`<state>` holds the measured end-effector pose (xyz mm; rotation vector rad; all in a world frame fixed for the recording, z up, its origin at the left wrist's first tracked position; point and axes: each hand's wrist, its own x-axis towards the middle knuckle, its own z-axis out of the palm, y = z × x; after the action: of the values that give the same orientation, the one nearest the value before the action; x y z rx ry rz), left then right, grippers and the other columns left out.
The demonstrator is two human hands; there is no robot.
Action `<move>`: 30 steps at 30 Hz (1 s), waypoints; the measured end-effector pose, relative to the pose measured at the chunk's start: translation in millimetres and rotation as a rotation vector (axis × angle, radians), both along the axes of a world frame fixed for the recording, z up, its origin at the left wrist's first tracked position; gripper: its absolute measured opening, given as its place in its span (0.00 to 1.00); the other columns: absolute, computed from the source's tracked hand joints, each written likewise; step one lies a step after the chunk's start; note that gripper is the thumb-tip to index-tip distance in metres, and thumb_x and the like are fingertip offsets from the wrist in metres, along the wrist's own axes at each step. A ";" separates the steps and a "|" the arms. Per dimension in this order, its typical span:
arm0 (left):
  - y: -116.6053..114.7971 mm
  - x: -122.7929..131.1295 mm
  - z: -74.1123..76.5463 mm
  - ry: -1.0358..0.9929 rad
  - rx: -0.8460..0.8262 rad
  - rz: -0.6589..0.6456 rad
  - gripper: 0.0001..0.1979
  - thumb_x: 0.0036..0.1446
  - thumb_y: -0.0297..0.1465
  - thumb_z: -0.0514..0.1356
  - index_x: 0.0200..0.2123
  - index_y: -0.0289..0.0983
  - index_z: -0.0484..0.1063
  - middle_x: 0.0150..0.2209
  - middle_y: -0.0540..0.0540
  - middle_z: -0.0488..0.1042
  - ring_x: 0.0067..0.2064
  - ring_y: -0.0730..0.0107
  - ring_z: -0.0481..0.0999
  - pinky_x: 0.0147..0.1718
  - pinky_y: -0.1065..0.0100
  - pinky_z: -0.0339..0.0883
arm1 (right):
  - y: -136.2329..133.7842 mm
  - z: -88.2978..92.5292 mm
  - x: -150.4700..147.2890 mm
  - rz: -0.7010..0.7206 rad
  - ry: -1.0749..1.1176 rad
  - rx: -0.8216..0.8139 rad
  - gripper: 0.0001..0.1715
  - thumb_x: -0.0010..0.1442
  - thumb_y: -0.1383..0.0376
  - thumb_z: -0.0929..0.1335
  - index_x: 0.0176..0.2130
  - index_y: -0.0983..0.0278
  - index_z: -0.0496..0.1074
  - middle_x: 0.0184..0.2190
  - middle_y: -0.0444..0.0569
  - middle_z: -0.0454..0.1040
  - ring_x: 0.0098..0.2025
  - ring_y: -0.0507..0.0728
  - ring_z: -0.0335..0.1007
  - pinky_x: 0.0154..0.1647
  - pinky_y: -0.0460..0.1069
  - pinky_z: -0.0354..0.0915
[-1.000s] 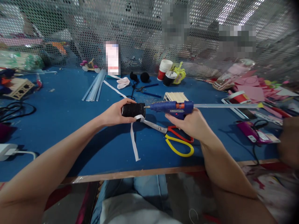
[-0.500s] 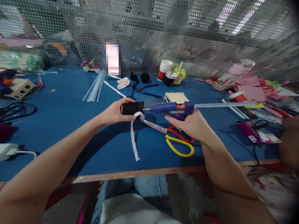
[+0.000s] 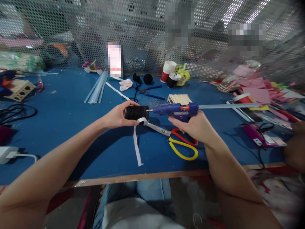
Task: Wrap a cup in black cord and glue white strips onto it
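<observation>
My left hand [image 3: 118, 115] is closed around a black wrapped cylinder [image 3: 136, 113], held on its side above the table. A white ribbon [image 3: 136, 143] loops at the cylinder's lower right edge by my thumb, and its loose end hangs down toward me. In my right hand [image 3: 196, 125] is a blue hot glue gun [image 3: 175, 109] with a small red light lit. Its metal nozzle is at the cylinder's right end; whether it touches cannot be made out. A clear glue stick [image 3: 226, 106] sticks out of the gun's back. Scissors [image 3: 182, 149] with red and yellow handles lie below the gun.
Several glue sticks [image 3: 96, 89], a phone [image 3: 115, 60], pliers [image 3: 151, 92], a small stick-built piece [image 3: 179, 99] and paper cups [image 3: 168, 70] stand or lie farther back. Pink paper pieces [image 3: 254, 87] and a purple box [image 3: 257, 135] are at right. Another person's arm [image 3: 295, 146] shows at the right edge.
The cylinder in my left hand has shifted slightly right and down, and the ribbon loop on it sits a little lower. The glue gun has hardly moved.
</observation>
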<state>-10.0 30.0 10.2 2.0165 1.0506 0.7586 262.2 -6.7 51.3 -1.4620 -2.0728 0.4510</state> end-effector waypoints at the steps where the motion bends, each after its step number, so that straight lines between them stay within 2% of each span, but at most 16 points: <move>1: -0.1 0.0 -0.4 -0.003 0.006 -0.017 0.31 0.42 0.40 0.66 0.50 0.36 0.63 0.42 0.45 0.70 0.38 0.67 0.71 0.37 0.67 0.67 | 0.5 -0.1 -0.2 -0.015 0.003 -0.011 0.17 0.52 0.58 0.70 0.19 0.61 0.63 0.17 0.45 0.70 0.23 0.55 0.69 0.23 0.50 0.64; 6: 0.5 -0.6 -1.3 -0.017 0.005 -0.055 0.31 0.43 0.39 0.66 0.50 0.37 0.63 0.42 0.45 0.70 0.39 0.66 0.72 0.37 0.67 0.67 | 3.2 -2.2 0.3 -0.039 0.041 -0.050 0.18 0.52 0.59 0.70 0.18 0.61 0.61 0.15 0.43 0.67 0.19 0.53 0.65 0.23 0.50 0.64; 13: 1.6 -1.4 1.3 -0.031 -0.053 0.019 0.31 0.42 0.41 0.66 0.49 0.36 0.64 0.40 0.46 0.70 0.38 0.67 0.70 0.36 0.67 0.66 | -0.9 2.7 3.0 0.050 0.091 -0.105 0.20 0.53 0.56 0.69 0.17 0.60 0.62 0.12 0.43 0.64 0.22 0.55 0.67 0.25 0.50 0.64; 18: 1.5 -1.9 2.8 -0.023 -0.061 0.056 0.31 0.42 0.43 0.66 0.48 0.36 0.65 0.39 0.46 0.70 0.38 0.66 0.70 0.36 0.67 0.65 | -2.6 5.9 1.6 0.063 0.066 -0.157 0.20 0.52 0.57 0.69 0.16 0.61 0.62 0.12 0.42 0.64 0.23 0.54 0.67 0.24 0.49 0.63; 24: 1.8 -1.9 1.8 -0.032 -0.049 0.034 0.31 0.42 0.42 0.66 0.49 0.36 0.64 0.39 0.47 0.70 0.39 0.65 0.70 0.37 0.67 0.65 | -2.5 6.1 0.7 0.066 0.053 -0.154 0.21 0.52 0.57 0.69 0.16 0.62 0.62 0.12 0.42 0.65 0.18 0.51 0.63 0.23 0.48 0.63; 30: -0.2 0.8 2.5 -0.060 -0.029 0.007 0.31 0.42 0.40 0.66 0.48 0.35 0.64 0.40 0.46 0.70 0.40 0.65 0.71 0.39 0.66 0.67 | -1.3 4.7 1.8 0.059 0.091 -0.142 0.20 0.53 0.56 0.69 0.17 0.62 0.63 0.13 0.43 0.65 0.20 0.52 0.65 0.26 0.49 0.64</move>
<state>-9.2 29.8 12.7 1.9547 1.0284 0.7980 264.0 -8.0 56.0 -1.4344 -2.0515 0.6885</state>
